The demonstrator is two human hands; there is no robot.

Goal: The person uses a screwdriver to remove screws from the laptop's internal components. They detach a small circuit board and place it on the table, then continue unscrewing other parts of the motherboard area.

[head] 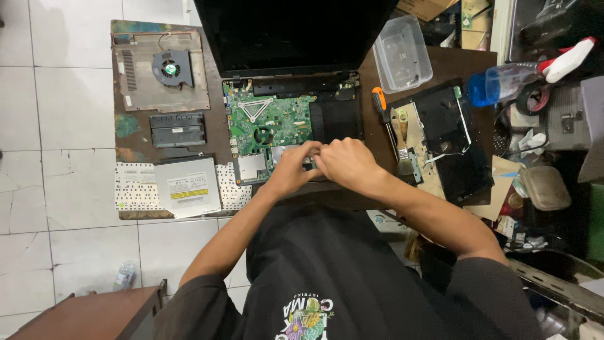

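Note:
An opened laptop lies on the brown table with its green motherboard (270, 119) exposed and its dark screen (289, 31) tilted back. My left hand (292, 169) and my right hand (343, 162) meet at the near edge of the laptop base, fingers pinched together over a small part that I cannot make out. Both hands touch the board area near a silver module (251, 167).
To the left lie a bottom cover with fan (170, 68), a black battery (178, 129), an optical drive (187, 187) on a keyboard (131, 189). On the right: orange-handled screwdriver (379, 101), clear plastic box (402, 53), black panel (450, 138), blue spray bottle (503, 82), clutter.

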